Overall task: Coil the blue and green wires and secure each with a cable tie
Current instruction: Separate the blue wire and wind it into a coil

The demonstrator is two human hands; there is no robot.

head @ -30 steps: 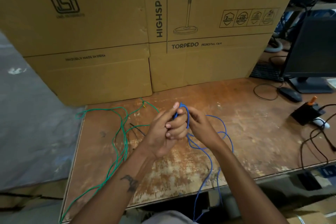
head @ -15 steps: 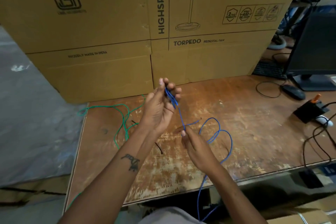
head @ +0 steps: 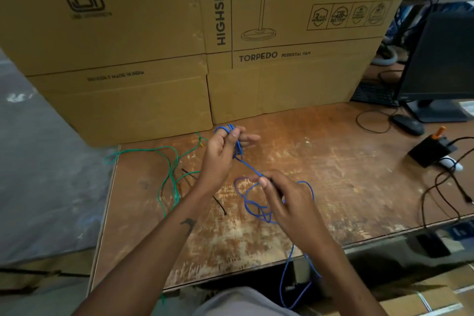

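Note:
My left hand [head: 221, 154] is raised over the table's middle and grips a few small loops of the blue wire [head: 250, 200] around its fingers. From there the wire runs taut down to my right hand [head: 287, 200], which pinches it between thumb and fingers. More blue wire lies in loose loops under my right hand and hangs over the front edge. The green wire [head: 170, 174] sprawls uncoiled on the left of the wooden table [head: 333, 182]. A thin black cable tie [head: 219, 204] lies partly hidden under my left forearm.
Large cardboard boxes [head: 154, 46] wall off the back of the table. At the right stand a monitor [head: 441, 64], a keyboard, a black mouse [head: 407, 124] and a black box with an orange-tipped tool [head: 431, 149] and black cords. The floor drops away left.
My left hand has come down and slightly right with its blue loops. My right hand slid along the wire, keeping the stretch taut, and more slack gathered beneath it.

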